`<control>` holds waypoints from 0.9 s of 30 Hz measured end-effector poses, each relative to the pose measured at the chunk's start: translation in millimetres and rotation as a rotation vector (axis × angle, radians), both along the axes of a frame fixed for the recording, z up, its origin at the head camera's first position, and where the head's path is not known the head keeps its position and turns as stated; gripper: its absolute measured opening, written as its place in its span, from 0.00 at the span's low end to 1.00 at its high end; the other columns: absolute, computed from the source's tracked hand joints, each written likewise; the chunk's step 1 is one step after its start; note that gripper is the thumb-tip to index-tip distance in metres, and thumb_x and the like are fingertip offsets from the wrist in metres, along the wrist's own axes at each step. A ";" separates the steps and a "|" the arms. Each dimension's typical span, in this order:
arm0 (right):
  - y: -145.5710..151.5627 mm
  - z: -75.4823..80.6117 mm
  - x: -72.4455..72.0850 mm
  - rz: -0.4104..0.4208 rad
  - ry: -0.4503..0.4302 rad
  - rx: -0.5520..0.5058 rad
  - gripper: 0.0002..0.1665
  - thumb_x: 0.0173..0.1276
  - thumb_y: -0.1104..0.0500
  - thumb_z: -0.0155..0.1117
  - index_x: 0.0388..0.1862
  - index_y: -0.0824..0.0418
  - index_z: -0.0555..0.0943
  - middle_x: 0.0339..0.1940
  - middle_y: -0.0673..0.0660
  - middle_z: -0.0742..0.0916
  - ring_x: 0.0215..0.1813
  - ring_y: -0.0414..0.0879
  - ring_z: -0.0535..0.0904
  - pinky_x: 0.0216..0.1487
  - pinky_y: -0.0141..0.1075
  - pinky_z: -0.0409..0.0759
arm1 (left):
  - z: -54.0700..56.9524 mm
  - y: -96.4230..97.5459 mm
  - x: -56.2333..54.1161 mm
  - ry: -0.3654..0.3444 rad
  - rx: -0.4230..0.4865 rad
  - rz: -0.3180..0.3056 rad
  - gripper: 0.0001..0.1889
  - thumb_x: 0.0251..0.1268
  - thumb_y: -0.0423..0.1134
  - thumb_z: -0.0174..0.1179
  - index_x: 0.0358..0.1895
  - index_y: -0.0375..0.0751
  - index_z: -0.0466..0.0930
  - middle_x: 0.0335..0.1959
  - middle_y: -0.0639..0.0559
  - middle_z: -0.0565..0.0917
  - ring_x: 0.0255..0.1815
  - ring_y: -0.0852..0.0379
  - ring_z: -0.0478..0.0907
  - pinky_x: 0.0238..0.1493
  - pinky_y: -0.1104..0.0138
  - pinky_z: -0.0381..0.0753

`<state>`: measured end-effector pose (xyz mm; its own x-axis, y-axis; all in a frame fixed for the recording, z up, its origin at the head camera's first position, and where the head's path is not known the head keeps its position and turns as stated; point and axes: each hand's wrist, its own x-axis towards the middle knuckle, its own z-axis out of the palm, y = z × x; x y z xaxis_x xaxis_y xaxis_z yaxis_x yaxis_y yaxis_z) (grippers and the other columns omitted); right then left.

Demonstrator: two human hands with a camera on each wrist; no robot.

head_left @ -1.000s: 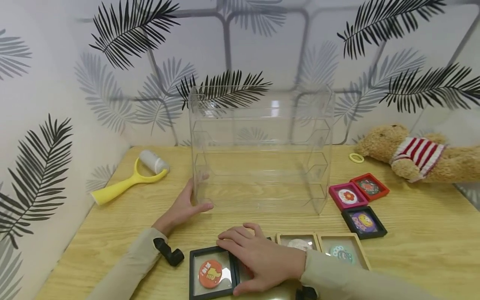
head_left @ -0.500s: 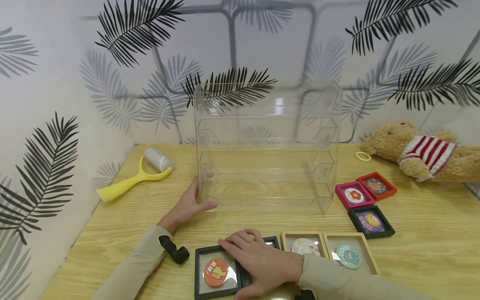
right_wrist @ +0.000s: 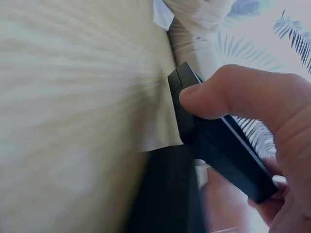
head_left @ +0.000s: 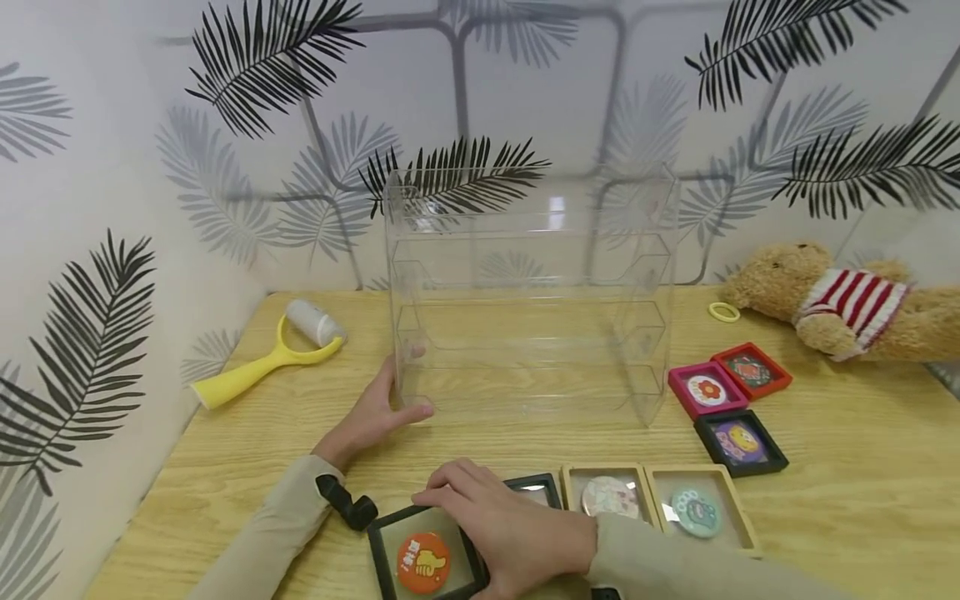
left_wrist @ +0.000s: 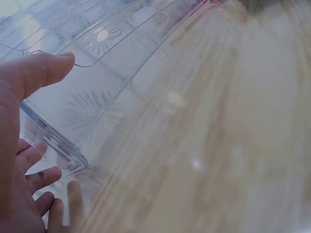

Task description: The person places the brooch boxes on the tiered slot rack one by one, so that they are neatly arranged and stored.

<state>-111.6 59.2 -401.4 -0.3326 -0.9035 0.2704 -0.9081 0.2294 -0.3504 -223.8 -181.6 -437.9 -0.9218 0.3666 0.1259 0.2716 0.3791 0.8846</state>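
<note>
My right hand [head_left: 502, 525] holds a black square display frame [head_left: 459, 567] by its edges. In the right wrist view, the thumb [right_wrist: 209, 99] presses one side of the black frame [right_wrist: 235, 158] and fingers show at its far end. Inside its pane sits an orange thumbs-up badge [head_left: 422, 563]. The frame is tilted. Another black frame [head_left: 536, 492] lies partly hidden under this hand. My left hand [head_left: 375, 417] grips the lower left side of a clear tiered acrylic stand [head_left: 528, 283]. In the left wrist view, its thumb [left_wrist: 46, 70] and fingers lie either side of the panel's corner.
Two wood-coloured frames [head_left: 701, 512] with badges lie right of my right hand. Pink [head_left: 707, 390], red [head_left: 752, 370] and black [head_left: 741, 443] small frames lie right of the stand. A teddy bear [head_left: 825, 300], yellow ring [head_left: 723, 312] and yellow-handled roller [head_left: 262, 358] are farther out.
The right hand has taken hold of the black frame with the orange badge, turned it slightly and shifted it left and nearer. The left hand stays on the stand.
</note>
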 end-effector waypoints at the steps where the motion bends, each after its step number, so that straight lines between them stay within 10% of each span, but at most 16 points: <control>1: -1.2 3.7 0.4 0.018 -0.005 -0.031 0.60 0.47 0.32 0.74 0.71 0.59 0.60 0.61 0.52 0.68 0.63 0.42 0.62 0.66 0.36 0.64 | 0.1 0.2 0.0 0.000 -0.007 0.001 0.42 0.58 0.43 0.68 0.74 0.52 0.54 0.75 0.44 0.56 0.75 0.42 0.52 0.71 0.41 0.49; 7: -0.3 21.1 0.3 0.070 -0.269 -0.086 0.54 0.52 0.46 0.77 0.71 0.54 0.57 0.63 0.54 0.68 0.62 0.43 0.69 0.64 0.31 0.69 | 1.3 0.2 1.1 -0.005 -0.010 -0.005 0.44 0.57 0.44 0.68 0.74 0.50 0.52 0.76 0.43 0.55 0.76 0.41 0.51 0.71 0.40 0.49; 10: 3.8 23.8 -4.0 0.068 -0.552 -0.145 0.54 0.50 0.61 0.79 0.71 0.50 0.56 0.57 0.53 0.73 0.50 0.38 0.77 0.49 0.31 0.80 | 0.8 -0.8 0.8 0.007 -0.013 -0.007 0.44 0.57 0.44 0.68 0.74 0.49 0.52 0.76 0.42 0.55 0.76 0.41 0.52 0.71 0.40 0.49; 15: 7.7 21.5 -14.4 0.058 -0.765 -0.343 0.35 0.60 0.69 0.68 0.63 0.60 0.62 0.36 0.62 0.81 0.30 0.34 0.78 0.26 0.31 0.81 | -0.1 -1.3 -0.8 0.023 -0.014 -0.010 0.43 0.57 0.45 0.68 0.74 0.50 0.52 0.75 0.44 0.56 0.76 0.42 0.51 0.71 0.40 0.49; 21: 12.1 19.8 -31.8 -0.080 -0.658 -0.384 0.16 0.73 0.66 0.54 0.57 0.66 0.66 0.32 0.61 0.83 0.29 0.38 0.78 0.26 0.30 0.78 | -0.5 -0.4 -1.1 0.025 -0.012 -0.018 0.43 0.58 0.44 0.68 0.74 0.51 0.53 0.76 0.43 0.56 0.76 0.41 0.51 0.71 0.40 0.49; 27: 19.8 31.5 -59.9 -0.195 -0.228 -0.282 0.14 0.77 0.60 0.49 0.57 0.65 0.67 0.32 0.53 0.81 0.28 0.38 0.74 0.28 0.28 0.75 | -1.6 -1.1 -1.0 0.029 -0.011 -0.018 0.42 0.58 0.44 0.67 0.74 0.51 0.53 0.76 0.43 0.55 0.76 0.41 0.51 0.71 0.40 0.50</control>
<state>-171.5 79.0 -369.9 -0.5701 -0.7189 0.3977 -0.7490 0.2558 -0.6111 -224.8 -182.7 -439.5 -0.9110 0.3848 0.1482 0.3039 0.3836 0.8721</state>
